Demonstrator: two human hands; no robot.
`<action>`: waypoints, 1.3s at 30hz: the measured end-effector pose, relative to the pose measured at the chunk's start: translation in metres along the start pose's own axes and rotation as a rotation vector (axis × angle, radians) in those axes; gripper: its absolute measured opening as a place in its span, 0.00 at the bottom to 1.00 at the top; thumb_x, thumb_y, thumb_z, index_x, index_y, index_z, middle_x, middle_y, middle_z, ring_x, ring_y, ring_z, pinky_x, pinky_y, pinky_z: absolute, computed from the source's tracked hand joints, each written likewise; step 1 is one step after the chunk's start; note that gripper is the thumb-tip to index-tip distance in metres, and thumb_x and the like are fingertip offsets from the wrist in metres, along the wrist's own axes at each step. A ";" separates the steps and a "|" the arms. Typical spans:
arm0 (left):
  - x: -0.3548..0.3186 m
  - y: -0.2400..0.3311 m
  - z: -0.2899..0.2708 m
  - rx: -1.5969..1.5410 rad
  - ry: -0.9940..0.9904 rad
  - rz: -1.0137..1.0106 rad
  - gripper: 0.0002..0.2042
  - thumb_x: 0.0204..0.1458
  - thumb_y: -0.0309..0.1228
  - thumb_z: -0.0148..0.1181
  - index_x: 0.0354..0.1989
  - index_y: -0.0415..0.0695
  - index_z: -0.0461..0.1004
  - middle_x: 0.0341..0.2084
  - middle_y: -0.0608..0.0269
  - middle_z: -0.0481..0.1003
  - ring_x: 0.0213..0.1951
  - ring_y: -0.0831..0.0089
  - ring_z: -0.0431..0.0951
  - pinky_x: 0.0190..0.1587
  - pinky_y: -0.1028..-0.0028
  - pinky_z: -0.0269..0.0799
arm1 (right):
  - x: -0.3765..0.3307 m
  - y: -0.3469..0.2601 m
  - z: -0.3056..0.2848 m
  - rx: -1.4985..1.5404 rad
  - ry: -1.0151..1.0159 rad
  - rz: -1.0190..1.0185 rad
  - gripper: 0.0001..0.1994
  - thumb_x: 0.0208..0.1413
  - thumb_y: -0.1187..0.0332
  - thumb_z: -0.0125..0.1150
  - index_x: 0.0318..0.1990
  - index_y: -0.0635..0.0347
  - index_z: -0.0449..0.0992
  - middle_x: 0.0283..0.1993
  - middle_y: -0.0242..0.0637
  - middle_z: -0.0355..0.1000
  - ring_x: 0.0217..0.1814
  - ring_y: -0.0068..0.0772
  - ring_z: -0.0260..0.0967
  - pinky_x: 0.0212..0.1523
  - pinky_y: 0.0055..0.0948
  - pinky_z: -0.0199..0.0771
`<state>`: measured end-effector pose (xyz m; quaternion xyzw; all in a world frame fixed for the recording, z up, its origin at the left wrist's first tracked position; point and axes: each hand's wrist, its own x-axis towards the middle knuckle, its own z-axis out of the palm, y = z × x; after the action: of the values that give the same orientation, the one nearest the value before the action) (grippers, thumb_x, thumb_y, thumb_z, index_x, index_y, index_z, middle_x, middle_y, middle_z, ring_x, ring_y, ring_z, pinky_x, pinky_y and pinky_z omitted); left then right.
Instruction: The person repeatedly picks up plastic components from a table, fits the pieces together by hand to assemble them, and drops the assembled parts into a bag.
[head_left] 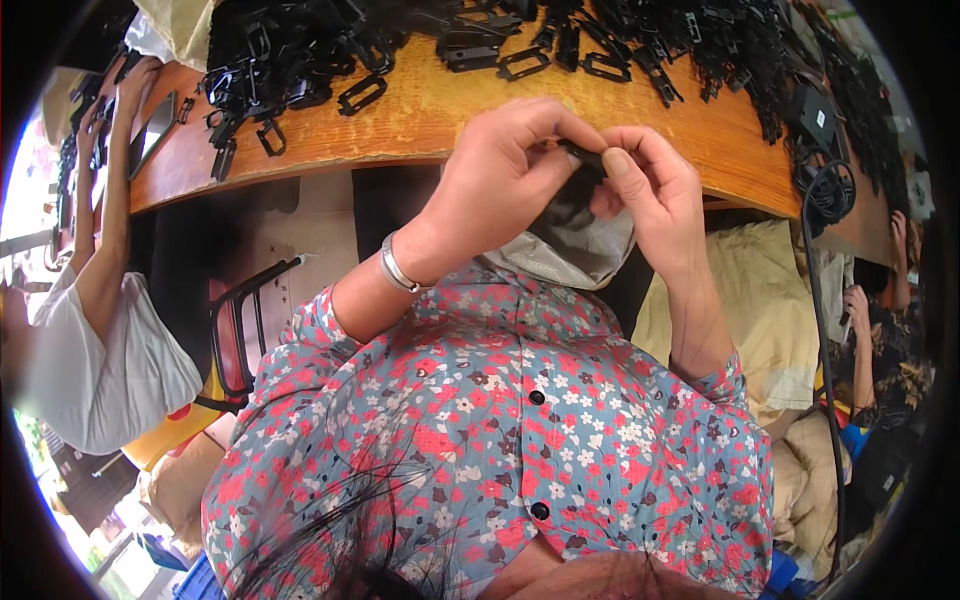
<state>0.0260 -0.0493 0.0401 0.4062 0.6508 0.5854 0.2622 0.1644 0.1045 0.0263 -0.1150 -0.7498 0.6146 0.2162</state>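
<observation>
My left hand point(492, 185), with a silver bracelet at its wrist, and my right hand point(660, 205) meet just in front of the table edge. Between them is a small black plastic part point(582, 154), pinched by the fingertips of both. Most of the part is hidden by the fingers, so its full shape cannot be made out. Below my hands, an open grey-white sack point(570, 258) rests against my lap, its inside dark. On the wooden table point(430, 110) beyond lie several black rectangular plastic frames point(524, 64), one of them a loose frame point(362, 95) near the edge.
Heaps of black plastic parts point(290, 50) line the table's far side. At right, a black cable point(822, 330) hangs beside a black adapter box point(815, 115). Another person's arms point(118, 170) work at far left; a person's hand point(857, 308) shows at far right. Beige cloth point(745, 310) hangs below the table.
</observation>
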 end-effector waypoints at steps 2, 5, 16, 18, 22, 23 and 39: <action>0.003 -0.004 -0.002 0.222 0.036 0.303 0.11 0.58 0.15 0.58 0.44 0.39 0.83 0.42 0.65 0.80 0.42 0.79 0.79 0.42 0.78 0.75 | 0.002 -0.005 -0.003 0.326 -0.116 0.296 0.14 0.72 0.63 0.61 0.51 0.68 0.78 0.35 0.35 0.80 0.29 0.20 0.76 0.31 0.21 0.76; 0.001 -0.002 -0.005 0.198 -0.012 0.297 0.12 0.56 0.14 0.58 0.43 0.40 0.83 0.42 0.61 0.79 0.44 0.72 0.80 0.45 0.74 0.76 | 0.000 0.007 -0.006 0.483 -0.242 0.342 0.15 0.72 0.65 0.59 0.55 0.70 0.77 0.36 0.37 0.80 0.28 0.21 0.76 0.30 0.19 0.76; -0.001 0.015 -0.040 0.018 -0.274 0.031 0.12 0.63 0.22 0.63 0.53 0.39 0.81 0.44 0.64 0.82 0.46 0.76 0.81 0.49 0.74 0.76 | -0.029 0.034 0.007 0.992 -0.245 0.529 0.16 0.71 0.65 0.61 0.59 0.65 0.76 0.40 0.41 0.80 0.27 0.20 0.74 0.27 0.19 0.75; 0.009 0.017 -0.046 0.171 -0.156 0.078 0.11 0.63 0.22 0.62 0.52 0.39 0.82 0.43 0.64 0.84 0.45 0.78 0.82 0.48 0.75 0.77 | -0.030 0.034 0.007 0.983 -0.248 0.547 0.16 0.71 0.65 0.62 0.58 0.65 0.77 0.41 0.40 0.80 0.28 0.20 0.73 0.28 0.19 0.75; 0.044 0.013 -0.064 0.598 0.093 0.273 0.09 0.61 0.21 0.64 0.48 0.36 0.82 0.41 0.61 0.84 0.42 0.75 0.84 0.45 0.74 0.79 | -0.033 0.033 0.010 0.986 -0.249 0.527 0.15 0.71 0.64 0.62 0.58 0.65 0.77 0.41 0.40 0.81 0.29 0.19 0.73 0.28 0.19 0.75; 0.052 0.011 -0.068 0.663 0.108 0.343 0.09 0.60 0.21 0.64 0.48 0.38 0.82 0.39 0.60 0.83 0.40 0.72 0.84 0.44 0.74 0.79 | -0.035 0.033 0.010 0.985 -0.249 0.528 0.15 0.71 0.64 0.62 0.58 0.64 0.77 0.41 0.40 0.81 0.29 0.19 0.73 0.28 0.19 0.75; 0.117 0.005 -0.039 1.340 -0.215 0.620 0.15 0.48 0.24 0.70 0.46 0.46 0.81 0.39 0.61 0.75 0.46 0.59 0.79 0.45 0.62 0.79 | -0.051 0.034 0.008 0.987 -0.197 0.597 0.14 0.68 0.63 0.66 0.54 0.62 0.78 0.39 0.38 0.81 0.28 0.18 0.72 0.28 0.18 0.73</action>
<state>-0.0674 0.0269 0.0680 0.6991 0.6944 0.0673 -0.1566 0.2026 0.0820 -0.0175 -0.1494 -0.3265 0.9333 -0.0092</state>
